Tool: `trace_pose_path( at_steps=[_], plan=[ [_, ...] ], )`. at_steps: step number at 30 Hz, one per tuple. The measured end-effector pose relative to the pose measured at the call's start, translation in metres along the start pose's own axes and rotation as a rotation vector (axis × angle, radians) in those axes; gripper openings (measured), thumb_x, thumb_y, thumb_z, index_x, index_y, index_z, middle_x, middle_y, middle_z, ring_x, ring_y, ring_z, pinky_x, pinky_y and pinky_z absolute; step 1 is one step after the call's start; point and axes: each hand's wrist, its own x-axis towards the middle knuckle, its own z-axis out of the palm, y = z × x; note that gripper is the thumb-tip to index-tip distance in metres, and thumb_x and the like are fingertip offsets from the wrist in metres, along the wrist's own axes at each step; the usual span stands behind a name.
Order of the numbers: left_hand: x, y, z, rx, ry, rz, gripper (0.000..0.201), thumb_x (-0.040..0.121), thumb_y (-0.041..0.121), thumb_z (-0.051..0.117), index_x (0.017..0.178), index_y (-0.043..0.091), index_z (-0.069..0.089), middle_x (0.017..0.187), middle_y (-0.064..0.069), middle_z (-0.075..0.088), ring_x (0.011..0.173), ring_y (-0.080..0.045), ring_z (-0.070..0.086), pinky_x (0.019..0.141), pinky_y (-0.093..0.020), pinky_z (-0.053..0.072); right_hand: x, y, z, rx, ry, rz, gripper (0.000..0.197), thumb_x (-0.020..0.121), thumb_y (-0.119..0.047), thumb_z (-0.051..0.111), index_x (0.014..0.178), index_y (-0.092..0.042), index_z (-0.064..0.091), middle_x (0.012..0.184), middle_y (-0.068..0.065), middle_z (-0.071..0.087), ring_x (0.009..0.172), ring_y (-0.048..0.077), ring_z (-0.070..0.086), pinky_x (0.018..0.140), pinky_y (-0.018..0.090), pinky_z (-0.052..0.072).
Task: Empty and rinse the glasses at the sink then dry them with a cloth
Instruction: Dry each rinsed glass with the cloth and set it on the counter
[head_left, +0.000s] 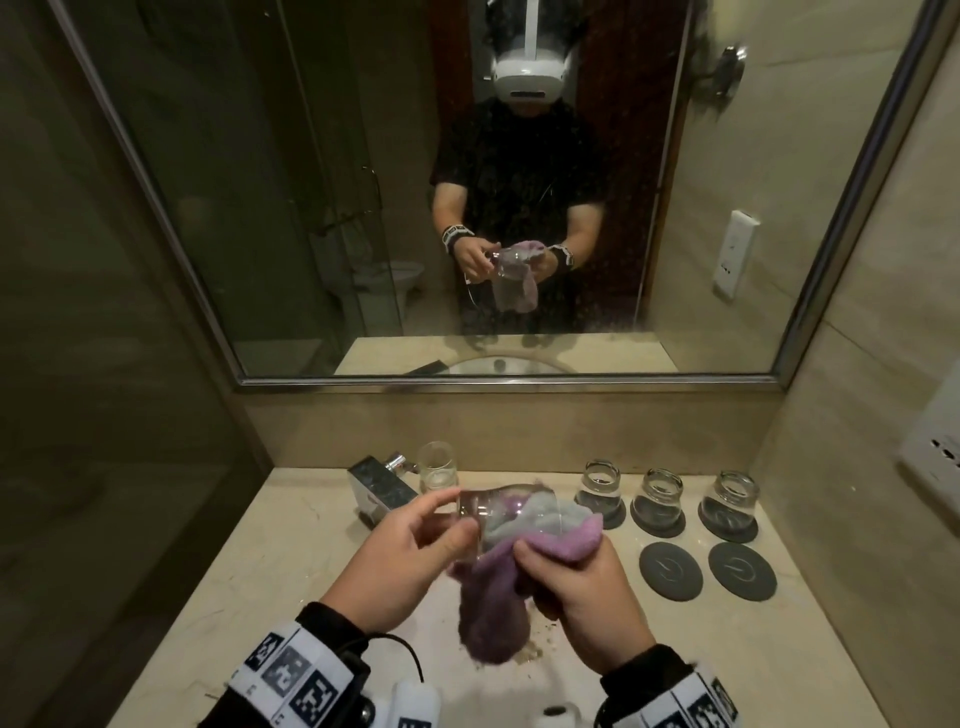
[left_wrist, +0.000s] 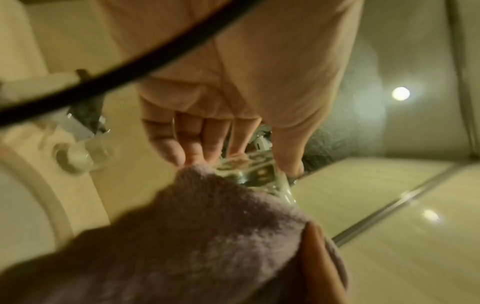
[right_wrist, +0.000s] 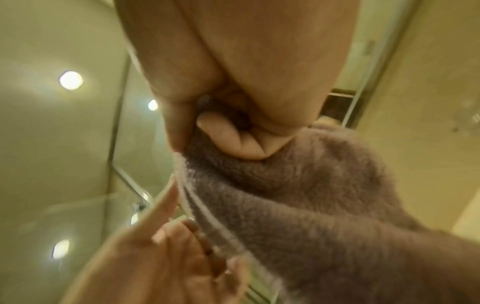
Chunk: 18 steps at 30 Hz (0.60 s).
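Observation:
My left hand (head_left: 415, 540) holds a clear glass (head_left: 498, 514) on its side above the counter, fingers and thumb round its base end. A purple cloth (head_left: 550, 535) is stuffed into the glass's mouth and hangs below it. My right hand (head_left: 576, 592) grips the cloth at the mouth. In the left wrist view the left hand (left_wrist: 233, 156) grips the glass (left_wrist: 257, 170) with the cloth (left_wrist: 207, 226) close in front. In the right wrist view the right hand (right_wrist: 228, 135) pinches the cloth (right_wrist: 311, 205).
Three glasses (head_left: 662, 493) stand upside down on dark coasters at the back right, with two bare coasters (head_left: 743, 571) in front. An upright glass (head_left: 438, 467) stands beside the chrome tap (head_left: 379, 486). The beige counter (head_left: 291, 561) meets a mirror behind and a wall socket (head_left: 935, 457) at right.

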Motion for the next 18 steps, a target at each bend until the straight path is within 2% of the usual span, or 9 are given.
trace_pose_path(
  at_steps=[3,4,6,8,10,12,14,16,18],
  plan=[
    [-0.005,0.0,-0.004,0.136,-0.027,0.048,0.059,0.069,0.057,0.069,0.126,0.052,0.052,0.116,0.01,0.064,0.103,-0.007,0.063,0.086,-0.031,0.054,0.002,0.004,-0.004,0.087,0.048,0.052,0.058,0.055,-0.037,0.091,0.089,0.003,0.067,0.07,0.019,0.057,0.047,0.015,0.047,0.035,0.018,0.035],
    [-0.005,0.001,-0.003,0.124,-0.028,0.045,0.059,0.07,0.058,0.069,0.126,0.052,0.052,0.115,0.009,0.064,0.099,-0.007,0.064,0.084,-0.031,0.054,0.004,0.005,-0.007,0.074,0.038,0.03,0.057,0.056,-0.035,0.091,0.091,0.003,0.068,0.075,0.019,0.062,0.051,0.017,0.052,0.037,0.019,0.039],
    [-0.003,0.006,0.001,0.02,-0.005,-0.011,0.056,0.077,0.059,0.067,0.129,0.041,0.053,0.096,0.005,0.069,0.077,-0.009,0.065,0.07,-0.028,0.054,0.004,0.003,-0.009,-0.047,-0.002,-0.034,0.046,0.065,-0.019,0.085,0.102,0.002,0.067,0.094,0.017,0.072,0.076,0.026,0.067,0.058,0.022,0.052],
    [-0.001,0.007,0.005,-0.043,0.017,-0.056,0.044,0.088,0.048,0.063,0.127,0.03,0.056,0.079,0.006,0.069,0.064,-0.007,0.062,0.062,-0.027,0.051,0.003,0.001,-0.009,-0.124,-0.031,-0.042,0.04,0.072,-0.005,0.076,0.11,0.003,0.063,0.099,0.012,0.074,0.088,0.02,0.071,0.07,0.019,0.053],
    [0.0,0.003,0.005,0.034,0.015,-0.009,0.039,0.09,0.035,0.067,0.127,0.036,0.055,0.102,0.006,0.069,0.076,-0.007,0.066,0.07,-0.028,0.054,0.003,-0.003,-0.007,-0.099,-0.084,0.027,0.037,0.077,-0.006,0.071,0.11,0.006,0.061,0.088,0.009,0.072,0.066,0.012,0.066,0.053,0.015,0.048],
    [-0.004,0.004,0.003,0.133,-0.036,0.056,0.051,0.08,0.041,0.071,0.126,0.048,0.052,0.125,0.008,0.061,0.092,-0.014,0.066,0.08,-0.036,0.057,0.002,-0.004,-0.008,-0.024,-0.089,0.096,0.044,0.074,-0.016,0.075,0.108,0.007,0.06,0.081,0.017,0.064,0.049,0.012,0.053,0.037,0.016,0.037],
    [-0.006,0.006,0.002,0.106,-0.038,0.066,0.054,0.075,0.049,0.071,0.126,0.048,0.053,0.123,0.01,0.061,0.091,-0.016,0.067,0.08,-0.036,0.057,0.003,-0.005,-0.011,0.057,-0.071,0.1,0.046,0.071,-0.015,0.077,0.108,0.007,0.061,0.085,0.023,0.063,0.046,0.014,0.052,0.034,0.017,0.036],
    [-0.002,0.01,0.004,0.004,-0.001,0.019,0.052,0.081,0.058,0.067,0.128,0.036,0.055,0.108,0.004,0.066,0.074,-0.012,0.066,0.071,-0.032,0.055,0.004,-0.003,-0.014,0.05,-0.065,0.08,0.041,0.074,-0.007,0.074,0.111,0.006,0.062,0.094,0.022,0.067,0.059,0.014,0.062,0.043,0.017,0.046],
    [-0.001,0.014,0.006,-0.06,-0.006,-0.017,0.047,0.083,0.052,0.062,0.125,0.03,0.058,0.104,-0.003,0.068,0.072,-0.011,0.064,0.069,-0.033,0.054,0.005,-0.006,-0.014,0.007,-0.073,0.083,0.04,0.075,-0.016,0.078,0.11,0.0,0.066,0.095,0.021,0.068,0.064,0.015,0.062,0.048,0.018,0.047]
  ],
)
